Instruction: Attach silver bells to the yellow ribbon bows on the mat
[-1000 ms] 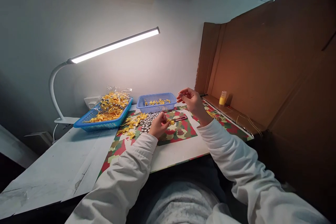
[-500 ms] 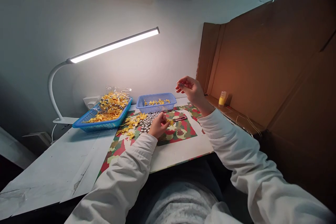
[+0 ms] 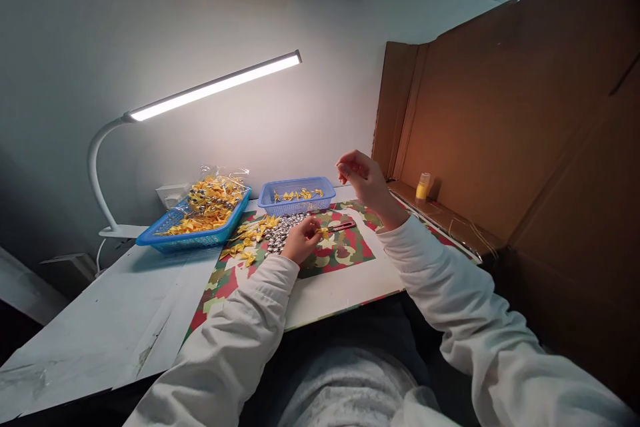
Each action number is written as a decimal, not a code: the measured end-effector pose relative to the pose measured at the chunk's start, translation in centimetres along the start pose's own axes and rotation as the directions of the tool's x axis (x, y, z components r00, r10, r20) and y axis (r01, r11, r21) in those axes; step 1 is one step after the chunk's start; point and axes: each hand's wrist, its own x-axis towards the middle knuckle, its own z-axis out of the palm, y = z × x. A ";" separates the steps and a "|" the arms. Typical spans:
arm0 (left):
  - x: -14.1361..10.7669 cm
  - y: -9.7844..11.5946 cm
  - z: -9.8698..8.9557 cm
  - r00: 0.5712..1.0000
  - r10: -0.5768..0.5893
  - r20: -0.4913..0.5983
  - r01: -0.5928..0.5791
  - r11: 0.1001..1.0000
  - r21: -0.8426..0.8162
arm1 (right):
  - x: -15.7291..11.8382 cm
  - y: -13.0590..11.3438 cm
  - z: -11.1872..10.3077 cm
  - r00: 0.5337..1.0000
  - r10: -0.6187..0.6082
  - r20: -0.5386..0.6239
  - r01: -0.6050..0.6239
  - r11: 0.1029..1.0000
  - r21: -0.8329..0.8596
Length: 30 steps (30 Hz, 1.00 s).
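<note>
My left hand (image 3: pixel 302 241) is low over the patterned mat, thumb and fingers pinched on a small yellow ribbon bow (image 3: pixel 324 233). Just past the bow lies a slim tool with a reddish looped handle (image 3: pixel 343 227); its other end is hard to make out. My right hand (image 3: pixel 367 181) is raised above the mat's far right, fingers curled together in a pinch. Whatever sits in that pinch is too small to make out. Beside my left hand are a heap of shiny silver beads or bells (image 3: pixel 283 235) and several loose yellow bows (image 3: pixel 253 232).
A blue basket (image 3: pixel 185 242) heaped with yellow bows and silver pieces stands at the left. Behind the mat is a lilac-blue basket (image 3: pixel 297 201) with a few bows. A lit lamp (image 3: pixel 215 88) reaches overhead. Cardboard (image 3: pixel 490 127) walls the right, near a small yellow bottle (image 3: pixel 423 188).
My right hand has dropped slightly and its fingers have curled closer together. My left hand stays almost in place with the bow. The whole view has shifted a little.
</note>
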 end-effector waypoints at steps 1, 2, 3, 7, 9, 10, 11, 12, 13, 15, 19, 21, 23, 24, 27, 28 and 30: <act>0.0 -0.1 0.0 1.000 -0.003 -0.004 0.003 1.000 -0.005 | -0.1 -0.2 0.1 1.000 0.001 0.002 -0.001 1.000 -0.006; 0.1 -0.1 0.1 1.000 -0.008 -0.009 0.008 1.000 -0.015 | -0.2 -0.4 0.2 1.000 0.005 0.003 -0.005 1.000 -0.014; 0.1 -0.2 0.1 1.000 -0.017 -0.014 0.016 0.999 -0.035 | -0.3 -0.6 0.3 1.000 0.011 0.000 -0.011 1.000 -0.024; 0.4 -0.5 0.3 0.994 -0.106 -0.024 0.099 0.976 -0.192 | -0.7 0.7 0.1 0.997 0.041 -0.066 -0.044 0.998 -0.047; 0.5 -0.5 0.2 0.985 -0.169 -0.021 0.157 0.951 -0.267 | -1.1 2.5 -0.2 0.990 0.088 -0.113 -0.091 0.996 -0.018; 0.5 -0.5 0.2 0.980 -0.199 -0.020 0.185 0.938 -0.293 | -1.4 3.5 -0.5 0.982 0.126 -0.143 -0.127 0.992 0.001; 0.5 -0.4 0.2 0.974 -0.225 -0.020 0.207 0.926 -0.315 | -1.7 4.6 -0.7 0.968 0.170 -0.182 -0.169 0.985 0.018; 0.6 -0.3 0.2 0.969 -0.246 -0.022 0.225 0.916 -0.332 | -2.1 5.6 -0.9 0.954 0.209 -0.216 -0.205 0.978 0.040; 0.6 -0.3 0.1 0.964 -0.264 -0.023 0.240 0.907 -0.347 | -2.4 6.4 -1.2 0.938 0.255 -0.237 -0.245 0.967 0.069; 0.6 -0.2 0.1 0.957 -0.288 -0.029 0.257 0.891 -0.373 | -3.0 7.6 -1.5 0.907 0.325 -0.267 -0.297 0.945 0.139; 0.6 -0.2 0.2 0.953 -0.300 -0.034 0.267 0.890 -0.370 | -3.0 7.8 -1.8 0.881 0.388 -0.271 -0.335 0.916 0.220; 0.5 -0.1 0.3 0.955 -0.295 -0.019 0.269 0.895 -0.355 | -2.7 7.7 -1.8 0.871 0.409 -0.271 -0.352 0.906 0.236; 0.4 0.1 0.3 0.960 -0.281 0.003 0.264 0.901 -0.343 | -2.3 8.0 -1.8 0.861 0.444 -0.249 -0.395 0.891 0.225; 0.3 0.3 0.3 0.963 -0.269 0.015 0.258 0.907 -0.334 | -2.1 8.4 -1.8 0.855 0.467 -0.226 -0.428 0.881 0.204; 0.1 0.7 0.3 0.971 -0.232 0.057 0.238 0.924 -0.300 | -2.0 10.1 -1.6 0.835 0.535 -0.130 -0.529 0.845 0.079; 0.0 0.8 0.3 0.972 -0.227 0.068 0.236 0.926 -0.294 | -2.0 10.7 -1.4 0.827 0.553 -0.101 -0.554 0.832 0.022; 0.0 0.9 0.3 0.970 -0.230 0.080 0.243 0.925 -0.291 | -2.5 11.2 -1.1 0.821 0.564 -0.090 -0.572 0.812 -0.119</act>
